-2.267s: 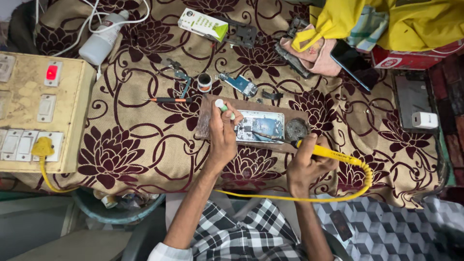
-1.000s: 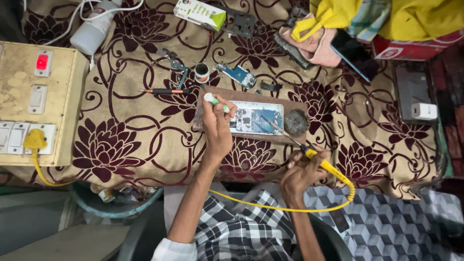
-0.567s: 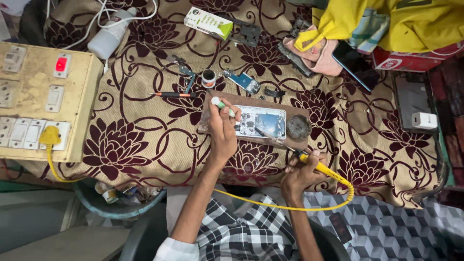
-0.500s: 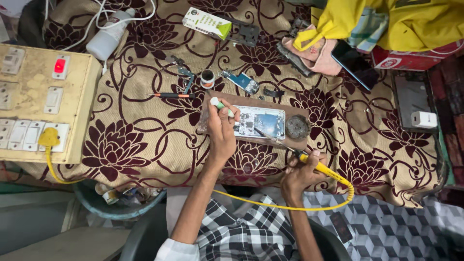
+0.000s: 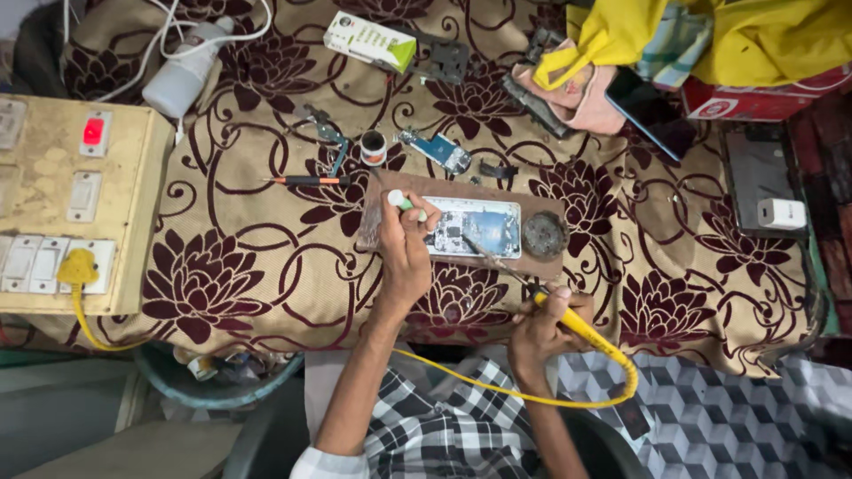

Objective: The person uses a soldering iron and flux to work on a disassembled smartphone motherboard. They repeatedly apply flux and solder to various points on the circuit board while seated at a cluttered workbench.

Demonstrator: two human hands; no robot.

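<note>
Left hand (image 5: 404, 257) closed around a small white-green tube (image 5: 401, 202) at the left end of the opened phone (image 5: 473, 228) on a brown board (image 5: 550, 262) mid-table (image 5: 248, 248), right hand (image 5: 543, 321) gripping a yellow soldering iron (image 5: 568, 319), tip resting on the phone.

Board (image 5: 461, 188): lies mid-table on the cloth (image 5: 240, 266), just beyond the person's hands.
Opened phone (image 5: 470, 227): on the board, with a round dish (image 5: 544, 235) to its right.
Left hand (image 5: 404, 257): on the phone's left end, a small tube (image 5: 404, 203) in its fingers.
Right hand (image 5: 546, 324): nearer the table edge, holding a soldering iron (image 5: 524, 282) whose tip reaches the phone.
Switch box (image 5: 67, 213): far left.
Screwdriver (image 5: 306, 180), small pot (image 5: 374, 148): behind the board.
Carton (image 5: 368, 42): at the far edge.
Flat device (image 5: 763, 182): far right, possibly a tablet, with a plug (image 5: 783, 214) on it.
</note>
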